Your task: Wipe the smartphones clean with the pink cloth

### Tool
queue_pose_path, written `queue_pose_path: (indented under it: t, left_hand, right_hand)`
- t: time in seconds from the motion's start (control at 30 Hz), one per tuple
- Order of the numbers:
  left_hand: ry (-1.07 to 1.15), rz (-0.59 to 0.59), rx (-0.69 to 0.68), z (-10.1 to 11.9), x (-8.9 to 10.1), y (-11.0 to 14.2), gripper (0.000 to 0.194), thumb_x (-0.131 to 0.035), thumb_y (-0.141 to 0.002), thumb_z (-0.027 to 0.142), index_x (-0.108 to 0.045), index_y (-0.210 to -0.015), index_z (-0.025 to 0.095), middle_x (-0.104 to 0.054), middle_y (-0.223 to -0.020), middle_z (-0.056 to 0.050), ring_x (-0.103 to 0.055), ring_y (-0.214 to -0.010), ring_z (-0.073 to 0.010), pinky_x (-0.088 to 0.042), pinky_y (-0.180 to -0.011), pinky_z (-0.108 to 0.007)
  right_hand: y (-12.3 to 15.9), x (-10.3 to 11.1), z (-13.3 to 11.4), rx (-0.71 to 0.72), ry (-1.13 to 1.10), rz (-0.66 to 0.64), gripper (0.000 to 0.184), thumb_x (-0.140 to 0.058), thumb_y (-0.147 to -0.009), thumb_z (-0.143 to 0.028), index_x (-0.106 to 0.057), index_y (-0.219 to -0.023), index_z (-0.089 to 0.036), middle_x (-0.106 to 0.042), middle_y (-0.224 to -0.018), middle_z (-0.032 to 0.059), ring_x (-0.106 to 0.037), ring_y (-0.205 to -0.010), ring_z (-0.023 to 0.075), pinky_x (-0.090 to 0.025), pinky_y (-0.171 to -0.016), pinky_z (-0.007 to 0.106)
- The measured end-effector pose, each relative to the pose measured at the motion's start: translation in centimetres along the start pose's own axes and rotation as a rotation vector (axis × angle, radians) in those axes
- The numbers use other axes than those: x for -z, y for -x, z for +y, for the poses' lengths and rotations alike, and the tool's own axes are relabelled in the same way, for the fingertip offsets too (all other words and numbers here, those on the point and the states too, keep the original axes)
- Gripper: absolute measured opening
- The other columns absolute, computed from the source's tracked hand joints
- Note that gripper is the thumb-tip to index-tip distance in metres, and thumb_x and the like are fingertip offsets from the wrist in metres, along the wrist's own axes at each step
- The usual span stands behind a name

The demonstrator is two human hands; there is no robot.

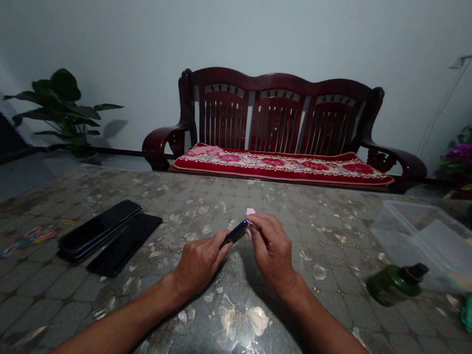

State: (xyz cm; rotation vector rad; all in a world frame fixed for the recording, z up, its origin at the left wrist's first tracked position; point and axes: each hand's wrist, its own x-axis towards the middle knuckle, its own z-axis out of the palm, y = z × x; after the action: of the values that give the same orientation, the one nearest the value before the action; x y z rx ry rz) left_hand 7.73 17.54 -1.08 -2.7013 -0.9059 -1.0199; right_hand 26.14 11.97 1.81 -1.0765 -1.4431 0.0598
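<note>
Some of the thin, dark, blue-edged phone (pixel 237 233) hides in the left hand (pixel 201 259), which grips it over the grey flowery surface (pixel 198 195); the right hand (pixel 271 252) pinches a mostly hidden pink cloth (pixel 251 211) at its tip.

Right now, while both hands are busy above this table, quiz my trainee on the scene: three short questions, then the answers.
1. Multiple choice: what does the left hand hold?
A: a spoon
B: a phone
C: a cup
2. True or false: the green bottle and the group of dark phones are on opposite sides of the two hands.
3. Fill in the colour: the thin material held in the right hand is ____.

Key: 1: B; 2: true; 3: pink.
</note>
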Motion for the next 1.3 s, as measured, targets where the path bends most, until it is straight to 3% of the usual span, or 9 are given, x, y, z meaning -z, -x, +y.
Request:
queue_pose_path:
  t: [0.23,0.43,0.63,0.97,1.13,1.3]
  left_hand:
    - [0.078,0.029,-0.018,-0.5,-0.6,0.4,0.025,-0.045,-0.104,0.029,-0.06,-0.12,0.018,-0.077,-0.087,-0.005,-0.074,-0.07,-0.0174,-0.054,-0.064,-0.024]
    - [0.354,-0.054,0.131,-0.4,-0.9,0.4,0.026,-0.049,-0.099,0.026,-0.058,-0.122,0.021,-0.076,-0.108,-0.007,-0.075,-0.095,-0.0209,-0.059,-0.084,-0.032]
    - [0.457,-0.119,0.207,-0.1,-0.6,0.1,0.028,-0.048,-0.097,0.026,-0.058,-0.122,0.021,-0.076,-0.112,-0.008,-0.074,-0.101,-0.0228,-0.059,-0.09,-0.037]
    - [0.399,-0.096,0.139,-0.6,-0.9,0.2,0.031,-0.045,-0.1,0.027,-0.057,-0.129,0.022,-0.075,-0.116,-0.007,-0.075,-0.097,-0.0209,-0.058,-0.087,-0.032]
    - [0.442,-0.08,0.304,-0.3,-0.6,-0.1,0.032,-0.047,-0.1,0.033,-0.058,-0.127,0.02,-0.077,-0.106,-0.006,-0.075,-0.089,-0.0218,-0.058,-0.08,-0.032]
    - [0.547,-0.033,0.476,0.3,-0.2,-0.7,0.035,-0.049,-0.097,0.038,-0.06,-0.124,0.018,-0.076,-0.103,-0.006,-0.073,-0.088,-0.0231,-0.056,-0.08,-0.034]
  right_hand:
    - [0.2,-0.1,2.2,-0.246,-0.039,0.047,0.023,-0.057,-0.092,-0.027,-0.078,-0.098,-0.023,-0.076,-0.102,0.0081,-0.069,-0.099,0.0225,-0.054,-0.091,0.036]
    - [0.1,-0.8,2.8,-0.614,-0.295,0.084,0.03,-0.063,-0.082,-0.041,-0.078,-0.094,-0.018,-0.074,-0.082,0.0051,-0.065,-0.075,0.0202,-0.049,-0.069,0.029]
    - [-0.1,-0.9,2.4,-0.677,-0.363,0.083,0.034,-0.066,-0.078,-0.046,-0.078,-0.092,-0.017,-0.071,-0.075,0.0034,-0.059,-0.066,0.0173,-0.043,-0.061,0.027]
    - [-0.1,-1.2,3.2,-0.751,-0.391,0.122,0.031,-0.068,-0.071,-0.043,-0.078,-0.085,-0.017,-0.071,-0.072,0.0029,-0.057,-0.063,0.0157,-0.043,-0.061,0.026]
    - [0.9,-1.9,3.3,-0.79,-0.48,0.056,0.03,-0.07,-0.072,-0.043,-0.078,-0.085,-0.017,-0.071,-0.073,0.0039,-0.057,-0.063,0.0158,-0.042,-0.056,0.025]
    - [1.2,-2.0,2.9,-0.735,-0.422,0.034,0.025,-0.07,-0.074,-0.039,-0.08,-0.085,-0.019,-0.072,-0.077,0.0041,-0.06,-0.07,0.0177,-0.044,-0.061,0.027]
